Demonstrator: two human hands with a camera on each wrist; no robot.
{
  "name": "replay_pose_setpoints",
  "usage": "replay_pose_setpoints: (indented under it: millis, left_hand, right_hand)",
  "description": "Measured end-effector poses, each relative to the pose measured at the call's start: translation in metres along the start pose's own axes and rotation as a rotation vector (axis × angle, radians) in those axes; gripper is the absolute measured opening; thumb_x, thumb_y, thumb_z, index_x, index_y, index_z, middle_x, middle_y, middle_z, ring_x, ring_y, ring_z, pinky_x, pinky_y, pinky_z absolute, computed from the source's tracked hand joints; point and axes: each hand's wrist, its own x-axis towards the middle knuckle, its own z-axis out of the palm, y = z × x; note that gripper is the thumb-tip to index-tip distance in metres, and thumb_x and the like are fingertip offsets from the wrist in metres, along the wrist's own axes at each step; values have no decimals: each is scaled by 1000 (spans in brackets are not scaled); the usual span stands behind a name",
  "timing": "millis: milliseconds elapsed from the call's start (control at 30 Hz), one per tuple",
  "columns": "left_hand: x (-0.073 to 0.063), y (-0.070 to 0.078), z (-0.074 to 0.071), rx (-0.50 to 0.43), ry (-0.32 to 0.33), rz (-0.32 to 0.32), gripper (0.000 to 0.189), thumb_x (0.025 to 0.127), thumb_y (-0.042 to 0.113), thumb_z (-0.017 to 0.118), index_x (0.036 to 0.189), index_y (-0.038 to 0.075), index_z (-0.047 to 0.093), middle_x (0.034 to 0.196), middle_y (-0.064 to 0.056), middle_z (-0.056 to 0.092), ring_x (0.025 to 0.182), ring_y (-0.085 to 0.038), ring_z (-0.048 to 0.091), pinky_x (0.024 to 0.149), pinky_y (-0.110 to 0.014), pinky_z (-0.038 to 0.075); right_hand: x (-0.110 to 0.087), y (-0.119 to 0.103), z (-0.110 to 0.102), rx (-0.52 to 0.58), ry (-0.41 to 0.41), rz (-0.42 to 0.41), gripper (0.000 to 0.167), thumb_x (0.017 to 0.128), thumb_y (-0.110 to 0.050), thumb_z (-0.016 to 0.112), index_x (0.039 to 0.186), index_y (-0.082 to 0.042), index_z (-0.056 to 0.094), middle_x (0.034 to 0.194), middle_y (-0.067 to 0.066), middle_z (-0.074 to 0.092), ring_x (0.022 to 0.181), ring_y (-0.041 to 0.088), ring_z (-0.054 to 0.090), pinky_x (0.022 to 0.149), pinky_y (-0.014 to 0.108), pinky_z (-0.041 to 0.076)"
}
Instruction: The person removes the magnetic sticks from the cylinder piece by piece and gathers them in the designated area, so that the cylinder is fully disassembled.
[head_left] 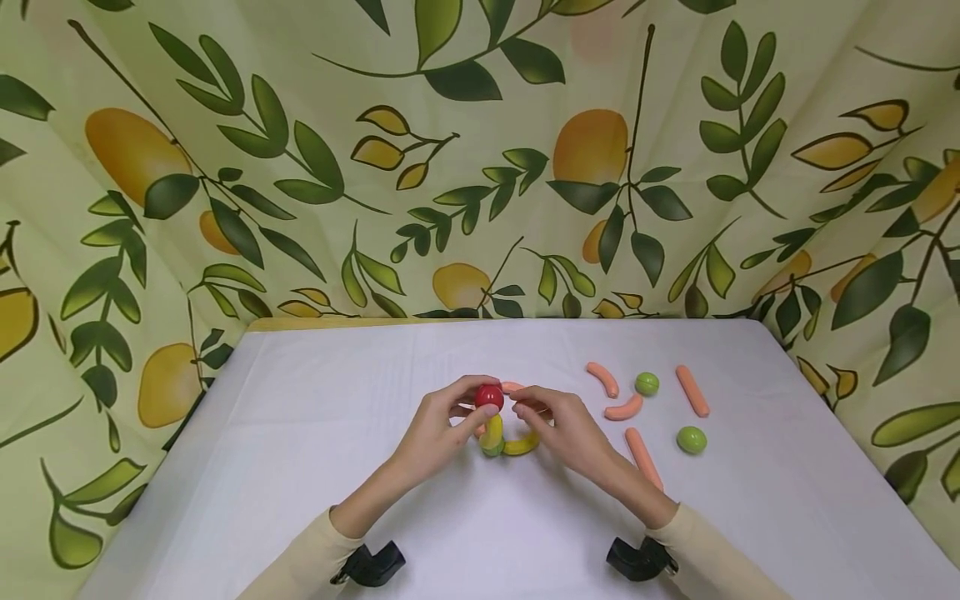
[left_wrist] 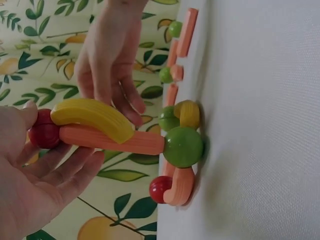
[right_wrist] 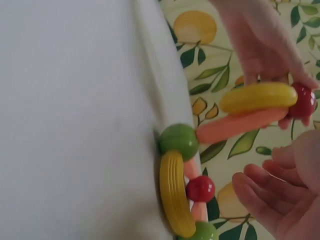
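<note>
My left hand point(head_left: 438, 429) pinches a shiny red ball point(head_left: 490, 397) between thumb and fingers. That ball tops a standing pink rod point(left_wrist: 115, 140), whose lower end meets a green ball point(left_wrist: 183, 146) on the table. From the red ball a curved yellow stick point(left_wrist: 92, 117) hangs down beside the rod; its lower end seems attached to no ball. Low around the base lie another curved yellow stick point(right_wrist: 175, 195), a second red ball point(right_wrist: 201, 189) and curved pink pieces point(left_wrist: 181, 187). My right hand point(head_left: 570, 429) hovers just right of the structure, fingers loosely bent, holding nothing.
On the white-covered table point(head_left: 322, 417), right of my hands, lie straight pink rods point(head_left: 692, 390), curved pink sticks point(head_left: 624, 408) and two green balls point(head_left: 692, 439). A leaf-and-fruit patterned curtain point(head_left: 480, 208) surrounds the back and sides.
</note>
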Motion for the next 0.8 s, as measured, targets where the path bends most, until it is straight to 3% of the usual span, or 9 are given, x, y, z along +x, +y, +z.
replay_pose_setpoints:
  millis: [133, 333, 567, 800]
  left_hand:
    - [1, 0, 0, 1, 6, -3, 35, 92, 16, 70, 125, 7, 63, 113, -3, 69, 97, -16, 65, 81, -33, 57]
    - [2, 0, 0, -1, 17, -3, 36, 91, 18, 71, 125, 8, 65, 113, -5, 69, 96, -19, 65, 79, -33, 57]
    - [3, -1, 0, -33, 32, -5, 37, 89, 19, 73, 124, 11, 67, 114, -4, 69, 98, -20, 65, 80, -30, 56]
    - [4, -1, 0, -38, 47, -8, 36, 88, 18, 74, 123, 11, 68, 108, -4, 70, 97, -19, 64, 79, -27, 56]
  right_hand:
    - [-7, -8, 3, 80, 57, 13, 24, 94, -12, 65, 117, -3, 68, 99, 5, 73, 82, 19, 69, 72, 20, 55]
    - [-16, -18, 10, 161, 84, 28, 21, 96, -19, 64, 112, -5, 69, 95, 3, 71, 82, 17, 68, 74, 25, 57]
    - [-16, -22, 16, 184, 133, 6, 32, 81, -21, 82, 107, -8, 69, 93, -1, 70, 81, 9, 67, 74, 21, 56]
    - [-14, -25, 18, 235, 148, -36, 36, 77, -19, 84, 108, -8, 68, 92, -1, 69, 80, 10, 66, 75, 22, 56]
